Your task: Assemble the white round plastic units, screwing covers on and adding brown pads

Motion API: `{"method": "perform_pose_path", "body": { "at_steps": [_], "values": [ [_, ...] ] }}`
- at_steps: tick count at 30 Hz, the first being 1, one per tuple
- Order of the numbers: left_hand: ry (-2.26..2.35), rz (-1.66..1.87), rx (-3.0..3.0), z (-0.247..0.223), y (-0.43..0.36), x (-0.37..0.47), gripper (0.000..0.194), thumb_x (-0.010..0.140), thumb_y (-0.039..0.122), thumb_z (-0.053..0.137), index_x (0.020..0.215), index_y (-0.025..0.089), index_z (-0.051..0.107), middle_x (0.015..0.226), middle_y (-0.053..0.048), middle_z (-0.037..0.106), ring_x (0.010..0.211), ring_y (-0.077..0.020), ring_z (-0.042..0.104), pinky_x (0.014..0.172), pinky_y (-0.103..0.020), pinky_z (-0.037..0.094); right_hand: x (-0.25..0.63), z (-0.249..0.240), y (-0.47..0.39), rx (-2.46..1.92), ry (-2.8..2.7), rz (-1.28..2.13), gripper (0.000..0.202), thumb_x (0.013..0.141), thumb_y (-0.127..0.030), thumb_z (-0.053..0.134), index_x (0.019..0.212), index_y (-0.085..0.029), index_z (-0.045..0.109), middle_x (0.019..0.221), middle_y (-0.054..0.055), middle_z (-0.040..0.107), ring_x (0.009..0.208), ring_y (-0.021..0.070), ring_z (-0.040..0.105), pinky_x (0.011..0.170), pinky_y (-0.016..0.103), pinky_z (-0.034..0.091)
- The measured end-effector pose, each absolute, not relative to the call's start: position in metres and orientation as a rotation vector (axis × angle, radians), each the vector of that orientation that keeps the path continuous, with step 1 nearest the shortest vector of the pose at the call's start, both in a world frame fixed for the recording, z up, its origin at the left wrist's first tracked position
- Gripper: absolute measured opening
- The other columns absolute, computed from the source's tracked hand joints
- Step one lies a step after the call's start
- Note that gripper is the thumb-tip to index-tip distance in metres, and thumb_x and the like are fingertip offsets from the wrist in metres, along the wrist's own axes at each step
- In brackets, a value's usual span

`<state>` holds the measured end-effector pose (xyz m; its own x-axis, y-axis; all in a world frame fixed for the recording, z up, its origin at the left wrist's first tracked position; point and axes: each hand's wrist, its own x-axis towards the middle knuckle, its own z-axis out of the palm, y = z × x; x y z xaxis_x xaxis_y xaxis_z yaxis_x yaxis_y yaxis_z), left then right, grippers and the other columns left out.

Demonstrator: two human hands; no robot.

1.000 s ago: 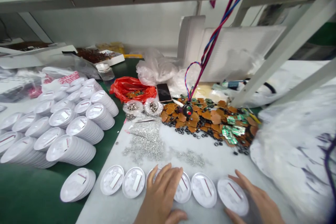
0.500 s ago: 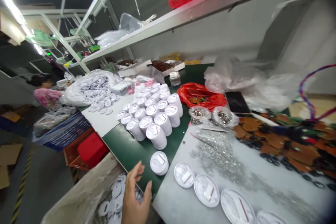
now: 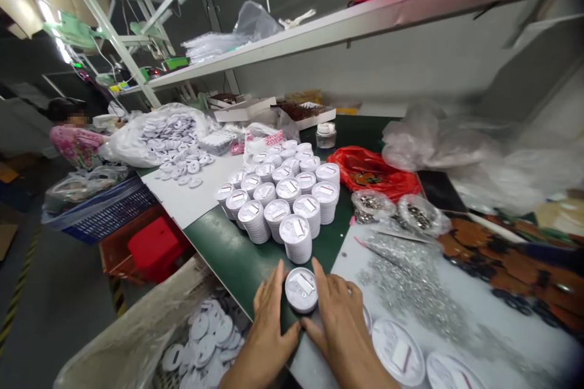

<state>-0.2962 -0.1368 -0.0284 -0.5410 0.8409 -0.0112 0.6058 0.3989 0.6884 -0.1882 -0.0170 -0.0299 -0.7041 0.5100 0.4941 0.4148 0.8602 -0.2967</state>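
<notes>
Your left hand (image 3: 270,329) and right hand (image 3: 343,323) are cupping around a short white stack (image 3: 301,290)!
Just on the near side of the clustered stacks (image 3: 287,188), it's sitting between your parted hands; whether either is gripping it, I cannot tell.

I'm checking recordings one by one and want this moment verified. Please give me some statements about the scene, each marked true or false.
1. The left hand and right hand are on opposite sides of the small disc stack. True.
2. Taller disc stacks stand beyond it on the green table. True.
3. The taller disc stacks are between the two hands. False: the small disc stack is.
4. The white-lidded jar is left of the open red bag in the picture. True.
5. The white-lidded jar is inside the open red bag. False: it stands outside it.
6. The right hand is at the open red bag. False: it is beside the small disc stack.
</notes>
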Motion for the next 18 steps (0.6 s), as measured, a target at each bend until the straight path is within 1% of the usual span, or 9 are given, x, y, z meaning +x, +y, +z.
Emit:
{"method": "perform_pose_path", "body": {
  "at_steps": [2,4,6,9,12,15,18],
  "values": [
    [2.282,0.914,1.283,-0.031,-0.133,-0.297,0.089,0.087,0.017,0.053,0.162,0.021,0.006,0.168,-0.014,0.02,0.155,-0.0286,0.018,0.125,-0.059,0.014,-0.191,-0.032,-0.015,-0.648,-2.471,0.238,0.104,0.057,-0.009,0.071,0.15,-0.015,0.024,0.103,0.011,0.072,0.093,0.0329,0.065,0.084,0.047,0.044],
    [2.265,0.934,1.298,-0.032,-0.13,-0.297,0.09,0.087,0.013,0.051,0.162,0.024,0.003,0.169,-0.012,0.018,0.155,-0.0278,0.019,0.124,-0.061,0.014,-0.191,-0.032,-0.014,-0.648,-2.491,0.245,0.102,0.059,-0.008,0.069,0.151,-0.014,0.023,0.103,0.01,0.072,0.093,0.0322,0.065,0.085,0.047,0.044],
    [2.28,0.947,1.295,-0.03,-0.128,-0.297,0.092,0.085,0.01,0.051,0.162,0.026,0.003,0.168,-0.012,0.024,0.153,-0.0282,0.025,0.123,-0.063,0.016,-0.19,-0.029,-0.014,-0.65,-2.499,0.266,0.1,0.062,-0.007,0.067,0.152,-0.015,0.021,0.104,0.01,0.071,0.093,0.0313,0.065,0.086,0.047,0.044],
    [2.332,0.95,1.312,-0.026,-0.134,-0.294,0.093,0.081,0.007,0.051,0.161,0.026,0.008,0.161,-0.012,0.039,0.148,-0.0303,0.037,0.121,-0.065,0.022,-0.183,-0.024,-0.02,-0.647,-2.486,0.327,0.097,0.066,-0.007,0.062,0.153,-0.017,0.021,0.103,0.009,0.07,0.093,0.031,0.064,0.086,0.049,0.044],
    [2.362,0.982,1.424,-0.026,-0.15,-0.288,0.097,0.079,0.005,0.052,0.161,0.03,0.008,0.152,-0.008,0.053,0.141,-0.0309,0.048,0.119,-0.064,0.028,-0.166,-0.023,-0.03,-0.626,-2.477,0.357,0.093,0.069,-0.011,0.057,0.155,-0.016,0.022,0.106,0.011,0.068,0.096,0.0317,0.062,0.089,0.05,0.042],
    [2.284,0.959,1.569,-0.032,-0.167,-0.279,0.101,0.08,0.007,0.057,0.161,0.034,0.002,0.149,-0.008,0.056,0.138,-0.0321,0.05,0.12,-0.063,0.027,-0.141,-0.028,-0.043,-0.619,-2.477,0.34,0.091,0.073,-0.017,0.052,0.157,-0.013,0.018,0.108,0.013,0.068,0.098,0.0324,0.062,0.09,0.049,0.04],
    [2.095,0.875,1.663,-0.041,-0.176,-0.27,0.11,0.082,0.015,0.068,0.159,0.036,-0.007,0.147,-0.01,0.057,0.134,-0.0339,0.054,0.119,-0.063,0.028,-0.117,-0.037,-0.053,-0.659,-2.472,0.251,0.085,0.084,-0.021,0.047,0.161,-0.013,0.012,0.101,0.012,0.07,0.096,0.032,0.065,0.088,0.047,0.039]
  ]
}}
